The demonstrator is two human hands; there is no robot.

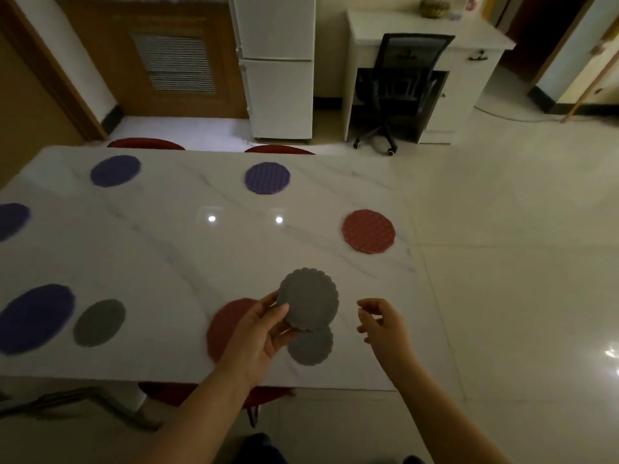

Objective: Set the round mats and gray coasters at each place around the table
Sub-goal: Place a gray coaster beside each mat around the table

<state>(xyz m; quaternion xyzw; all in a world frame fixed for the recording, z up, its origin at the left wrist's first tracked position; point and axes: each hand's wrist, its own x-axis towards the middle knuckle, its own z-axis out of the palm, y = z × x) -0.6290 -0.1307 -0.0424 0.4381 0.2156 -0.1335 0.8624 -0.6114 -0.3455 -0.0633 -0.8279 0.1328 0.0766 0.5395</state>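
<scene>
My left hand (264, 329) holds a stack of gray scalloped coasters (308, 298) above the near edge of the white marble table (187, 249). Just below the stack, one gray coaster (311, 346) lies on the table beside a red round mat (224, 324), which my left hand partly hides. My right hand (382, 321) hovers to the right of the stack, fingers loosely curled and holding nothing. Another gray coaster (99, 322) lies next to a purple mat (35, 318) at the near left. A red mat (368, 231) sits at the right end; purple mats (267, 177) (115, 170) (11, 221) lie farther off.
Red stools stand at the far side (279, 149) (145, 143) and under the near edge (174, 393). Beyond the table are a white fridge (278, 78), a white desk (469, 35) and a black office chair (398, 92). Glossy tiled floor (519, 262) lies to the right.
</scene>
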